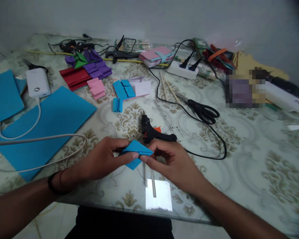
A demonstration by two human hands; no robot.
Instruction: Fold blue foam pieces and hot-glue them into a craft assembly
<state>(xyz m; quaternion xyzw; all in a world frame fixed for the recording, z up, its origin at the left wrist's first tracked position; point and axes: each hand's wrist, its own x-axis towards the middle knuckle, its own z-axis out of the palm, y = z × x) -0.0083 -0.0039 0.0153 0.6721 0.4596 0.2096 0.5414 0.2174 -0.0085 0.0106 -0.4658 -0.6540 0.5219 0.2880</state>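
A small piece of folded blue paper (136, 147) is held between my two hands, above the front of the table. My left hand (99, 157) pinches its left side, thumb on the near face. At its right corner, my right hand (170, 159) grips it with thumb and fingers. Creases run across the paper near the thumbs. Just beyond the hands lies a black hot glue gun (153, 131) with an orange trigger. A clear glue stick (153, 186) shows below the paper, over a bright white patch on the table.
Large blue sheets (52, 121) and a white power bank (38, 82) with a cable lie left. Folded purple paper (97, 69), red paper (74, 76) and small blue pieces (124, 89) are beyond. Black-handled scissors (204, 111), a power strip (183, 69) and a looping black cord (224, 146) lie right.
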